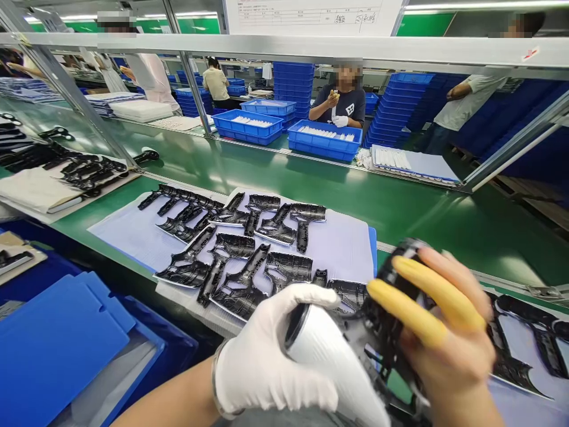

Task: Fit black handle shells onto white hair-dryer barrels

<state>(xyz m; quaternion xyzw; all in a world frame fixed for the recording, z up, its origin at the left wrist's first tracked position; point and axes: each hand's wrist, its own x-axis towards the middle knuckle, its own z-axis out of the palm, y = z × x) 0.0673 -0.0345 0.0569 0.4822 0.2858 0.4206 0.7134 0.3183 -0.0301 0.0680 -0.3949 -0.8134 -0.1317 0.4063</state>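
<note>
My left hand point(271, 356), in a white glove, is closed around a pistol-shaped plastic housing shell point(333, 356) with a smooth white outside and a black ribbed inside. My right hand point(453, 338) wears yellow finger cots on two fingers and grips the black handle end point(386, 296), which is blurred by motion. Whether the handle end and the white part are one piece or two, I cannot tell. Beyond my hands, several similar black-sided housing halves point(288, 270) lie inside-up on a pale foam-covered sheet point(347, 237).
To the right lie more black housing parts point(511, 362). Blue bins point(57, 356) stand at lower left, and further parts point(93, 172) sit on the left. A metal frame rail point(284, 47) crosses above the green bench point(267, 169). Across it, a person point(340, 101) works behind blue trays point(324, 142).
</note>
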